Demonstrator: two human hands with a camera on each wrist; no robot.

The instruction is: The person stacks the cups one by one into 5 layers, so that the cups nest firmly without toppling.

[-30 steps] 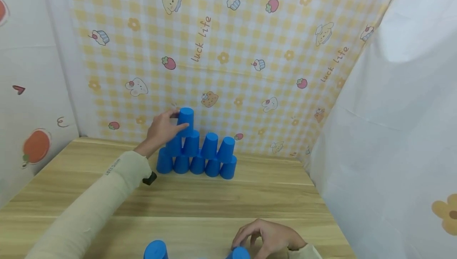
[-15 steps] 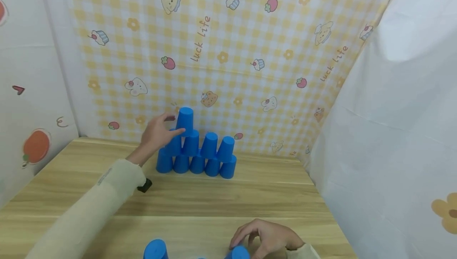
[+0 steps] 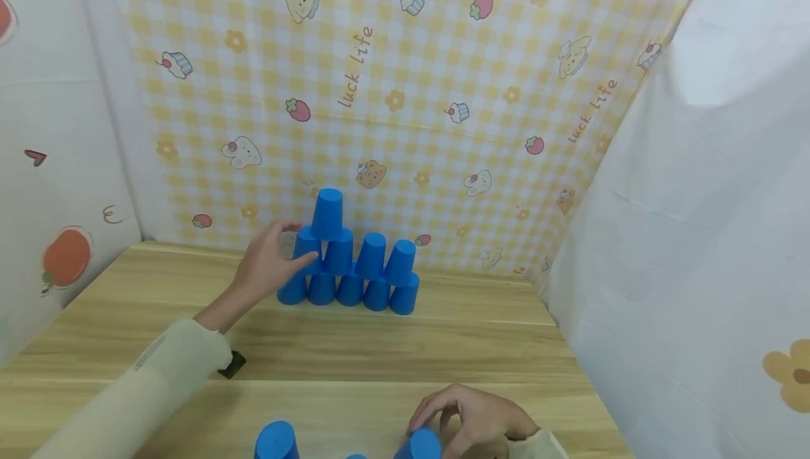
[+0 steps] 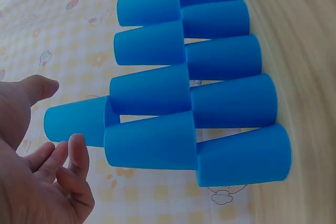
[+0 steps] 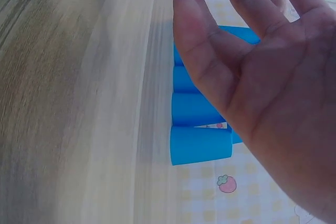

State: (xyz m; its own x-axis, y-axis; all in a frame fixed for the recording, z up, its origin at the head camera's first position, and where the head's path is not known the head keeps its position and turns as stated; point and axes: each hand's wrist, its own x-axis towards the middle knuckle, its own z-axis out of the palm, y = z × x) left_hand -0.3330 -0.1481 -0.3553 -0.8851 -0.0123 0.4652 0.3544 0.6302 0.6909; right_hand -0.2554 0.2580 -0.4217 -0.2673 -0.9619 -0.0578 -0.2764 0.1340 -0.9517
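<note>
Upside-down blue cups form a stack at the back of the table, with a bottom row [image 3: 350, 292] and a second row [image 3: 372, 256] above it. A single top cup [image 3: 328, 214] bridges the two leftmost cups of the second row. My left hand [image 3: 268, 262] is just left of the stack, thumb and fingers spread, with nothing held. In the left wrist view, its fingertips [image 4: 79, 145] overlap the top cup's edge. Near the front, my right hand [image 3: 477, 417] has fingers and thumb round another blue cup [image 3: 420, 445], partly cut off by the frame.
Another blue cup [image 3: 276, 441] stands at the front left, and the tip of one more [image 3: 356, 456] shows between. A yellow checked cloth [image 3: 392, 136] hangs right behind the stack. White sheets [image 3: 683, 248] close off the sides of the wooden table [image 3: 493, 339].
My left hand has let go of the top cup and drawn down and left, leaving it standing on the second row. The cup at my right hand has risen slightly in the head view.
</note>
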